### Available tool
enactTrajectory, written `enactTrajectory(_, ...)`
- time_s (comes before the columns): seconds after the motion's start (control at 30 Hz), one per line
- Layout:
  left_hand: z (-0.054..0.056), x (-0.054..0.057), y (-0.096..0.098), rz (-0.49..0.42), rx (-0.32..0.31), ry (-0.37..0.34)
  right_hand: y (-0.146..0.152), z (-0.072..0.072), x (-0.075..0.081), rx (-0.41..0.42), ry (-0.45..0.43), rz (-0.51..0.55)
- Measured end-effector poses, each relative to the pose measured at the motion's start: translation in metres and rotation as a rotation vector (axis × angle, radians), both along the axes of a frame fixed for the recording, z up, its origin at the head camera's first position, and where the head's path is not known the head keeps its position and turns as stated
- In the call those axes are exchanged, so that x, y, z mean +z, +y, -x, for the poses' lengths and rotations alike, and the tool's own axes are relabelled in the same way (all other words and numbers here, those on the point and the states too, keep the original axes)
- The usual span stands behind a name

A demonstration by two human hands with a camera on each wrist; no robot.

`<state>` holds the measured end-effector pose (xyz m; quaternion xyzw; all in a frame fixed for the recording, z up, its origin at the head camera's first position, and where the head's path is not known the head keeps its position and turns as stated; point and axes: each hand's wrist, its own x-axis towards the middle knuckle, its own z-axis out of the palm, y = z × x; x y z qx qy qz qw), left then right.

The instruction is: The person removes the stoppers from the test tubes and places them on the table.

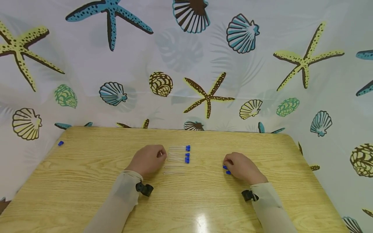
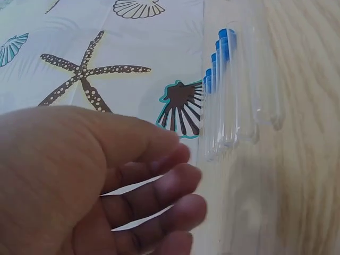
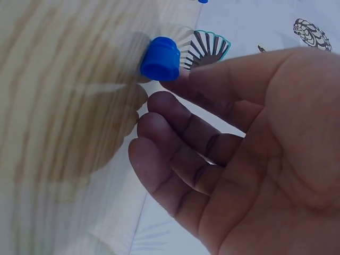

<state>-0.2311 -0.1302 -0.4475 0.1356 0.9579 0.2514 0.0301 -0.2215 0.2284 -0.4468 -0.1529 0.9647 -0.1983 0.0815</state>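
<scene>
A row of clear test tubes (image 1: 176,157) lies on the table beside my left hand (image 1: 149,158). Several carry blue caps (image 1: 187,155) on their right ends; the two nearest tubes (image 1: 174,172) have none. In the left wrist view, the left hand's fingers (image 2: 183,180) bend loosely, holding nothing, left of the tubes (image 2: 265,95). On the right, my right hand (image 1: 240,166) hovers low by two loose blue caps (image 1: 228,172). One blue cap (image 3: 160,59) stands just beyond the relaxed right fingers (image 3: 159,125); whether the forefinger touches it I cannot tell.
Another blue cap (image 1: 60,143) lies near the left edge of the wooden table (image 1: 204,197). A white cloth (image 1: 186,64) printed with shells and starfish rises behind the table and at its sides. Each wrist wears a small black camera (image 1: 144,189).
</scene>
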Motion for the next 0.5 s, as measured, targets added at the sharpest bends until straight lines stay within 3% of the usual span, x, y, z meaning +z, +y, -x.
enactTrajectory(0.5, 0.002, -0.013, 0.008, -0.014, 0.0, -0.011, 0.001, 0.004, -0.005, -0.02, 0.014, 0.006)
